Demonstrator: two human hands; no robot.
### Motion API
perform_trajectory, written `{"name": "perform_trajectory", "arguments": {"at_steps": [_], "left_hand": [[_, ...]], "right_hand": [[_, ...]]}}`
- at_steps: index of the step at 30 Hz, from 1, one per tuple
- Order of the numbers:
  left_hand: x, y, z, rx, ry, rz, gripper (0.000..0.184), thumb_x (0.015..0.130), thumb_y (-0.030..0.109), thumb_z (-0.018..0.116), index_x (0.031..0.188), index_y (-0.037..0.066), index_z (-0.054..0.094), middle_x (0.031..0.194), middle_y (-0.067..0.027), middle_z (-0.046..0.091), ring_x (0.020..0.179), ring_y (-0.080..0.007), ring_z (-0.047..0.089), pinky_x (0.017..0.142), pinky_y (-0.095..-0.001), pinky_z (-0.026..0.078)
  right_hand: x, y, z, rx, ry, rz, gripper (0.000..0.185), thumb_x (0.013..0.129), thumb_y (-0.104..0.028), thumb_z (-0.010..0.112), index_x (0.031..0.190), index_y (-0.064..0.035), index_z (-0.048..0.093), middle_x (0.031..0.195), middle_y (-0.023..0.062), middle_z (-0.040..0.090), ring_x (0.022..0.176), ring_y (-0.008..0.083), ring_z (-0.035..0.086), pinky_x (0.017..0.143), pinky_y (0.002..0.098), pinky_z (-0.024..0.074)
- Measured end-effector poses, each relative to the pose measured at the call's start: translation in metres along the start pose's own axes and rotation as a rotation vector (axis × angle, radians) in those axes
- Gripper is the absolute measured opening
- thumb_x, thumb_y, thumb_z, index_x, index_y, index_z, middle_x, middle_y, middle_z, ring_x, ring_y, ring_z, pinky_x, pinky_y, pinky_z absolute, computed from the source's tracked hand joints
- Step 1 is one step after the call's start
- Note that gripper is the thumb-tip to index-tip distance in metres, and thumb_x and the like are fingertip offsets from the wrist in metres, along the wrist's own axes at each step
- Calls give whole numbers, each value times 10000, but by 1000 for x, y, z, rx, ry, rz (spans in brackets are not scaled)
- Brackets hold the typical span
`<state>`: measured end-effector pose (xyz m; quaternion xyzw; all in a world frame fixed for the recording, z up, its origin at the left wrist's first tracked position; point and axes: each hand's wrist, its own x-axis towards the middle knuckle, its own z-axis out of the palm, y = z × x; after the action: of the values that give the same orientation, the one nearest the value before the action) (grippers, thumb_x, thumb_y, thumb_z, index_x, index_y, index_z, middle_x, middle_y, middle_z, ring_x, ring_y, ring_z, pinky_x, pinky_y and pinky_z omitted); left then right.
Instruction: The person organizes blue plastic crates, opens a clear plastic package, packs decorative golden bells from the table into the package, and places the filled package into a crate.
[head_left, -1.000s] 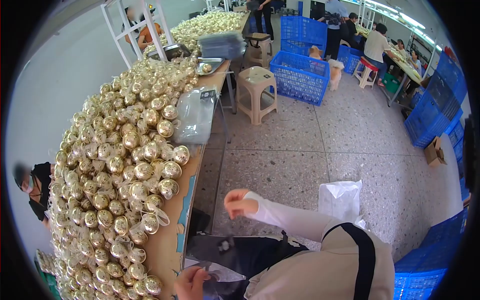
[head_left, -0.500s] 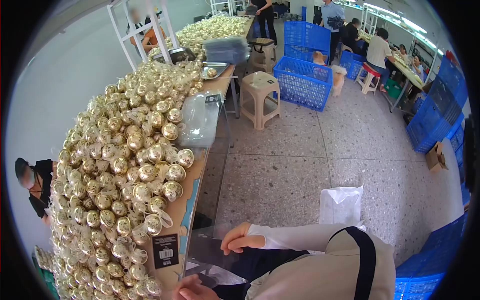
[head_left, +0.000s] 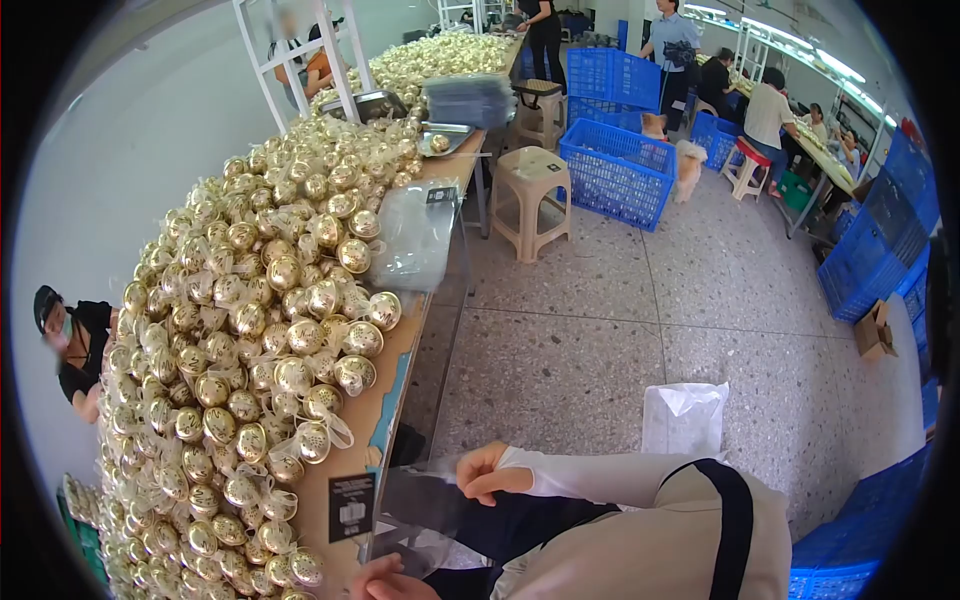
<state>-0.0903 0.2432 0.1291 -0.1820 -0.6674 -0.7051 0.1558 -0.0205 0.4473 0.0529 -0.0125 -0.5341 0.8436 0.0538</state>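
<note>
A clear plastic bag with a black printed label lies across the table's edge and over my lap. My right hand, below a white sleeve, has its fingers closed on the bag's near upper edge. Low in the head view, my left hand is cut off by the frame, its fingers curled together at the bag's lower edge; their hold is partly hidden. Gold ball ornaments with sheer ribbons are heaped on the table beside the bag.
More clear bags and a metal tray lie farther along the table. Plastic stools, a blue crate and a dog are on the floor. A co-worker is across the table; others sit farther back.
The whole view has shifted slightly, so the table and room appear farther right and lower. My right hand has risen a little. Both hands stay at the bag.
</note>
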Motion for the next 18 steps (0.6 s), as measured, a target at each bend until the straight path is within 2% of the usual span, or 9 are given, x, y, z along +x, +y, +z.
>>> {"name": "perform_trajectory", "arguments": {"at_steps": [3, 5, 6, 7, 8, 11, 12, 14, 18], "left_hand": [[13, 7, -3, -22, 72, 49, 309, 931, 200, 471, 805, -53, 595, 747, -114, 609, 620, -180, 557, 529, -269, 454], [25, 18, -12, 19, 5, 97, 270, 924, 164, 478, 802, -46, 596, 745, -105, 604, 614, -165, 547, 527, -265, 448], [33, 26, -19, 112, -89, 113, 248, 919, 147, 483, 806, -41, 598, 741, -99, 601, 612, -157, 541, 526, -261, 444], [37, 29, -23, 206, -179, 133, 226, 915, 131, 489, 811, -36, 600, 737, -94, 599, 610, -148, 535, 525, -258, 440], [34, 23, -27, 8, -207, -123, 149, 887, 91, 527, 828, -16, 612, 740, -66, 597, 615, -122, 523, 542, -252, 427], [41, -3, -46, 396, -750, -176, 106, 864, 73, 550, 840, -9, 613, 733, -39, 594, 619, -111, 516, 562, -239, 422], [35, 0, -37, 393, -779, -359, 100, 854, 59, 549, 826, -13, 613, 702, -23, 582, 605, -103, 503, 561, -232, 411], [26, -10, -23, 383, -926, -292, 106, 860, 67, 547, 837, -16, 609, 684, -21, 574, 591, -99, 499, 551, -225, 408], [22, -1, -6, 324, -954, -278, 119, 869, 81, 549, 849, -23, 602, 665, -23, 566, 572, -94, 497, 540, -219, 405]], "right_hand": [[-5, 0, -16, -216, 101, 188, 204, 862, -219, 583, 848, -15, 585, 665, 29, 556, 530, 81, 515, 508, 222, 395], [-10, 26, -57, -597, 0, 360, 260, 879, -275, 547, 851, -21, 591, 703, 56, 599, 587, 152, 585, 553, 282, 447], [-15, 40, -70, -1001, 89, 634, 263, 873, -292, 542, 890, -36, 603, 743, 81, 619, 663, 206, 609, 602, 317, 466], [-19, 41, -75, -1208, 118, 674, 266, 869, -299, 542, 929, -50, 610, 788, 102, 629, 731, 244, 615, 643, 343, 474], [-23, 42, -79, -1407, 144, 728, 275, 864, -306, 542, 969, -63, 617, 833, 123, 639, 799, 283, 621, 684, 368, 481], [-21, -16, -63, -1268, 107, 184, 318, 841, -282, 578, 1084, -79, 601, 977, 159, 622, 929, 331, 591, 768, 396, 470], [-13, -39, -46, -1140, 161, -12, 352, 825, -261, 607, 1121, -70, 585, 1023, 163, 607, 939, 332, 583, 782, 389, 465], [6, -84, -3, -1086, 208, -654, 334, 792, -196, 658, 1071, -30, 580, 1043, 142, 580, 880, 327, 574, 747, 393, 464], [27, -68, 21, -1141, 93, -973, 345, 722, -129, 723, 1009, -3, 579, 980, 115, 569, 801, 299, 551, 683, 385, 448]]}}
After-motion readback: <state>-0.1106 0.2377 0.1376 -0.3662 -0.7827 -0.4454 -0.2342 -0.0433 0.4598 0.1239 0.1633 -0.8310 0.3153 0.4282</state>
